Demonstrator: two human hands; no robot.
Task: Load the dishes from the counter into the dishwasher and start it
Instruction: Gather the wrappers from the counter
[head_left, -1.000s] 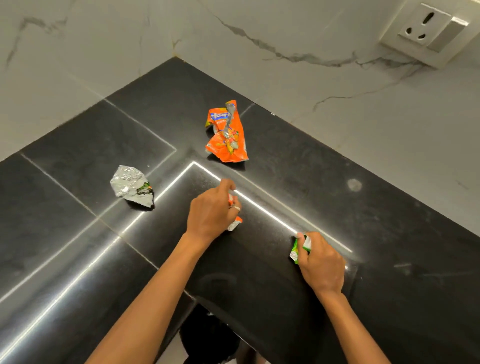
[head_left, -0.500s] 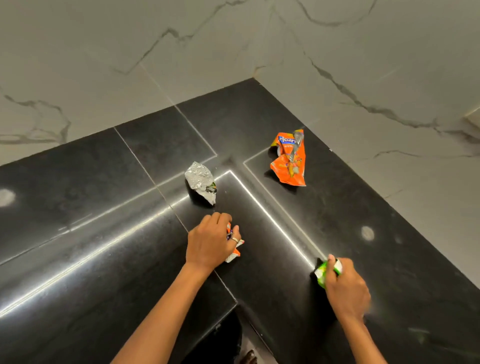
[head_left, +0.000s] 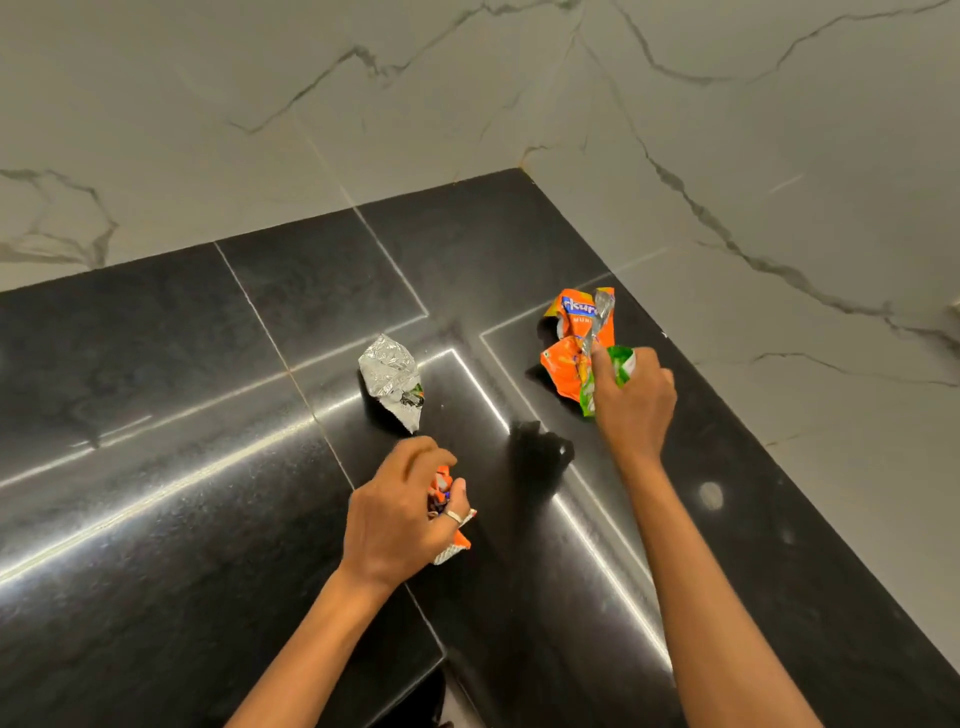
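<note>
No dishes or dishwasher are in view, only wrappers on a black stone counter (head_left: 171, 519). My left hand (head_left: 400, 519) is closed around a small orange and white wrapper (head_left: 456, 545), low over the counter. My right hand (head_left: 636, 402) grips a crumpled green wrapper (head_left: 621, 364) and reaches over the lower edge of a large orange snack packet (head_left: 571, 348) lying near the wall; fingers touch that packet. A crumpled silver foil wrapper (head_left: 392, 376) lies free between and beyond both hands.
White marble walls (head_left: 363, 130) meet in a corner behind the counter. The counter's inner corner edge (head_left: 441, 660) drops off just in front of me, between my forearms.
My right hand has moved forward from the counter's near side to the orange packet, carrying the green wrapper. My left hand stays closed on its small wrapper. The view has swung left.
</note>
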